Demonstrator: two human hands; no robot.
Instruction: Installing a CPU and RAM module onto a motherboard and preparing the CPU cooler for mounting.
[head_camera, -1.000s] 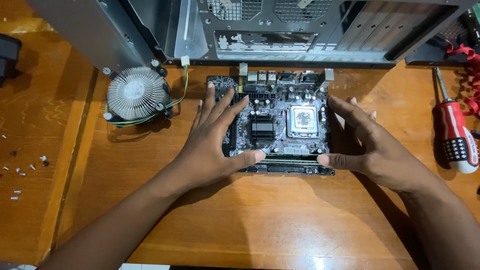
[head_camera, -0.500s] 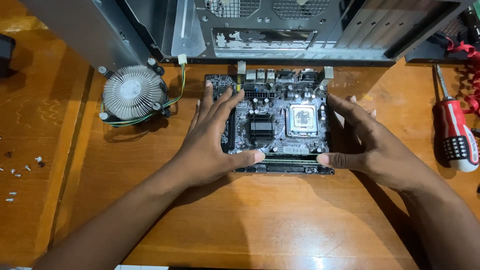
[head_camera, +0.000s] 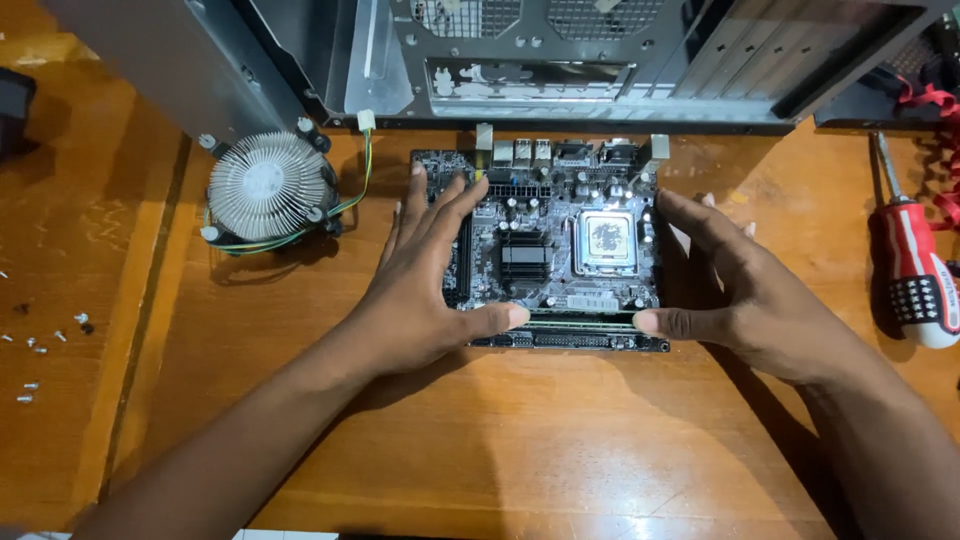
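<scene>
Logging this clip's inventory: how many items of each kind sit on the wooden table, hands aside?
Dark green motherboard with silver socket: 1
Round finned aluminium cooler fan: 1
Grey metal computer case: 1
Red-handled screwdriver: 1
Small loose silver screws: about 7, too small for an exact count
Total: about 11

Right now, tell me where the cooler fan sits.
In the head view the round cooler fan lies on the wooden table, left of the motherboard and the left hand, just in front of the open computer case.
</scene>
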